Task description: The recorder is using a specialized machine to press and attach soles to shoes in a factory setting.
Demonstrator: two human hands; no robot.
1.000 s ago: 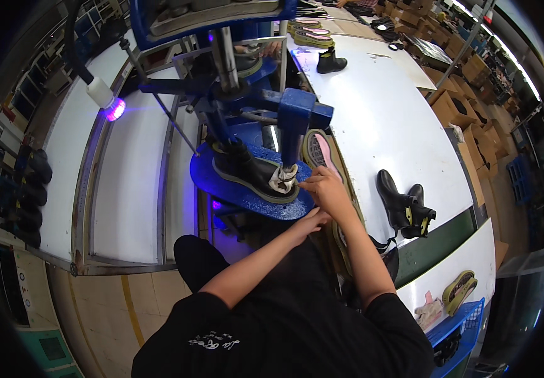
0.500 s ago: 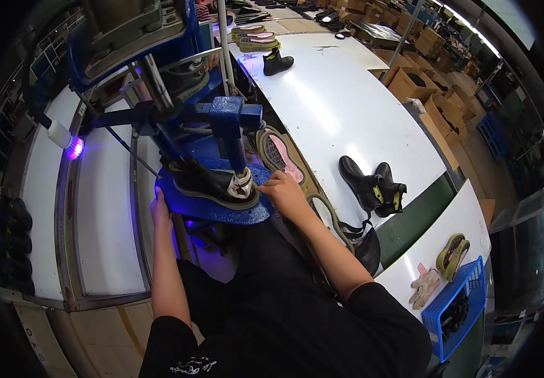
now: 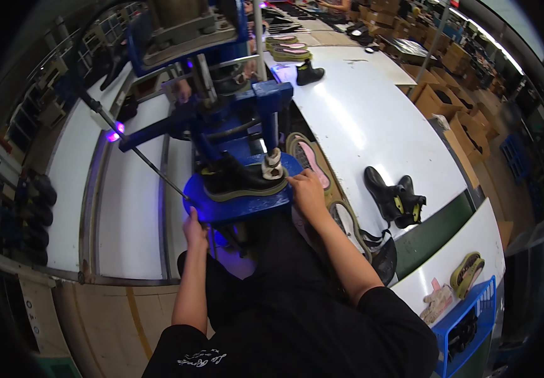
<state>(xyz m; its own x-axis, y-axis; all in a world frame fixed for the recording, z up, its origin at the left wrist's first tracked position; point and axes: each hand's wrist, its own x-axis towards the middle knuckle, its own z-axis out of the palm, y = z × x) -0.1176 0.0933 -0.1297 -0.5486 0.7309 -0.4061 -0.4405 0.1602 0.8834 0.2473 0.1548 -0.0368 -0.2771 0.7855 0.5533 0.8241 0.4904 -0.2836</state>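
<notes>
A black ankle boot (image 3: 237, 181) with a thick dark sole lies sole down on the blue plate (image 3: 228, 211) of a press in front of me. One pad of the press (image 3: 272, 165), wrapped in pale cloth, bears on the boot's right end. My right hand (image 3: 309, 192) is at that end, its fingers bent together at the sole edge and plate rim; what is between them is hidden. At the plate's near left edge my left hand (image 3: 195, 232) points upward, close to the lower end of a thin rod (image 3: 152, 165). Its fingers are mostly hidden.
Pink-lined soles (image 3: 309, 165) lie just right of the plate. On the white table (image 3: 354, 107) stand a pair of black boots (image 3: 393, 195) and a single boot (image 3: 310, 74). Lower right are a pale glove (image 3: 435, 302), olive soles (image 3: 467, 274) and a blue basket (image 3: 489, 305). A lit purple lamp (image 3: 115, 131) hangs left.
The whole view has shifted, so the press, boot and tables sit farther right in the picture. Both hands stay at the plate, and the pad stays on the boot.
</notes>
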